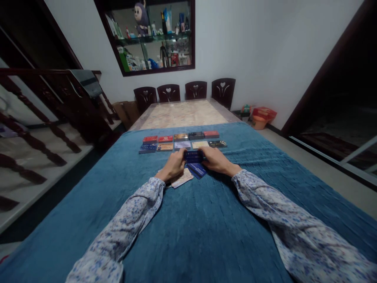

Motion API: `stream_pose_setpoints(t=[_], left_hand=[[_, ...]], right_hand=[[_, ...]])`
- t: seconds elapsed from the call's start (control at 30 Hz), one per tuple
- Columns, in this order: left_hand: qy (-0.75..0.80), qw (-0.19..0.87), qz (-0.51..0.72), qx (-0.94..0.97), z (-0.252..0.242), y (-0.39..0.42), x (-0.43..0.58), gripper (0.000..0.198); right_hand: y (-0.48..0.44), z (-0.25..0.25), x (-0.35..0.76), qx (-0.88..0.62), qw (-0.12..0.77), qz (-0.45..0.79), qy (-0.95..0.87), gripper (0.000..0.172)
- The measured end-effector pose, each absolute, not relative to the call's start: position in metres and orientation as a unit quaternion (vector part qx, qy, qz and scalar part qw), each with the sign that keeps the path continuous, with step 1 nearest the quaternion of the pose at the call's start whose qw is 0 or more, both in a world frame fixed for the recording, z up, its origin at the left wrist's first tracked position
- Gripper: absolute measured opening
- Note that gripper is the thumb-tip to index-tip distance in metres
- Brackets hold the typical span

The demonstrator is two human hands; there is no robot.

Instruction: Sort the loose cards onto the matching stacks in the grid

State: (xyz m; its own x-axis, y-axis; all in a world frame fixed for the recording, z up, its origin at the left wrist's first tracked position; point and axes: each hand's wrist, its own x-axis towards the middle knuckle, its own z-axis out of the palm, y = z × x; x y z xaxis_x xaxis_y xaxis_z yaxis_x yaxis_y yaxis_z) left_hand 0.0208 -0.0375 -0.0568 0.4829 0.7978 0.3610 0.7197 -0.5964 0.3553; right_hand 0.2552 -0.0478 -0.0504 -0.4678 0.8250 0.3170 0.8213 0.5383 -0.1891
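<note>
A dark blue card [193, 157] is held up between my two hands; whether it is one card or a small stack I cannot tell. My left hand [176, 163] grips its left end and my right hand [216, 159] its right end, fingers closed. Just below on the cloth lie a blue card [197, 170] with a dark stripe and a cream card [182, 178], both askew. Part of the cream card is covered by my left hand. Beyond my hands, several card stacks stand in two rows, among them a red stack [150, 139] and a black stack [217, 144].
A blue cloth [188, 236] covers the near part of the table, with bare marbled tabletop [188, 112] beyond. Several dark chairs [223, 92] line the far end. A wooden railing [38, 129] runs at left. An orange bucket [259, 122] stands on the floor at right.
</note>
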Motion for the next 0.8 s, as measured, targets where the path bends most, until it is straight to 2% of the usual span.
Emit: stream_pose_setpoints(t=[0.6,0.8], left_hand=[[0.426,0.09,0.296,0.85,-0.0567,-0.0338,0.0175,0.063],[0.427,0.087,0.291,0.852,-0.0587,-0.0322,0.0176,0.06]], right_hand=[[-0.048,-0.0496,0.257,-0.483,0.2,-0.081,-0.848,0.053],[-0.0455,-0.0507,0.2577,-0.484,0.21,-0.069,-0.847,0.054]])
